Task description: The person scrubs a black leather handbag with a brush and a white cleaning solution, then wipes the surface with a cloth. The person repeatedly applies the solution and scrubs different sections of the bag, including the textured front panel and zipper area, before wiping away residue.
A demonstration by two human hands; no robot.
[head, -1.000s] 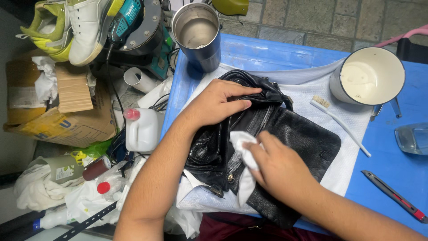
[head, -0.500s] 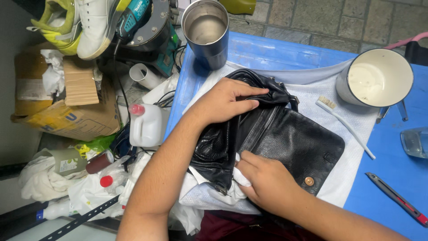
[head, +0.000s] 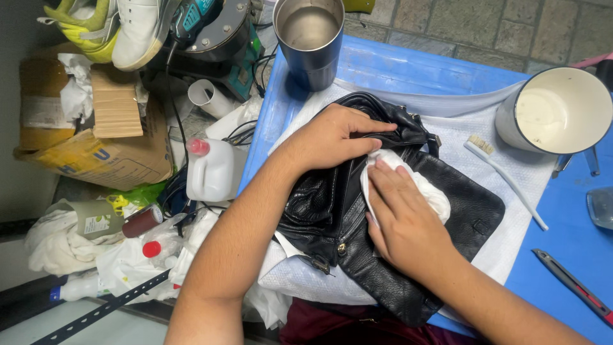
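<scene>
Altogether two hands (head: 357,166), one black bag (head: 460,204), one white cloth (head: 418,188), two cups (head: 311,38)

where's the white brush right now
In the head view, the white brush lies on the white towel at the right, between the black leather bag and the white enamel mug.

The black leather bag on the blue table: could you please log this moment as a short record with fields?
Bag: black leather bag lying on a white towel over the blue table
Left hand: gripping the bag's upper edge
Right hand: flat, pressing a white cloth on the leather
Nearby: toothbrush, white enamel mug, steel tumbler, utility knife
Beside table: white jug, cardboard box
</scene>
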